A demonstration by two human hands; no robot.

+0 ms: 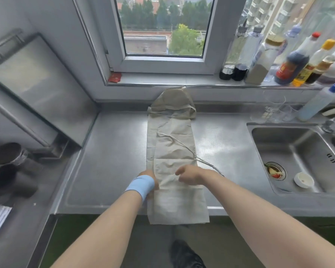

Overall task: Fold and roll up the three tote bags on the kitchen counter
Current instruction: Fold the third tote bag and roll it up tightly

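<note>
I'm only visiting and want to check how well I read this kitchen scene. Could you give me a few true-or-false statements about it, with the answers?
1. The long folded tote bag hangs over the front edge of the counter. True.
2. The wristband on the left arm is red. False: it is blue.
3. The sink lies to the left of the tote bag. False: it lies to the right.
4. The right hand pinches the cloth of the tote bag. True.
5. Several bottles stand on the window sill. True.
</note>
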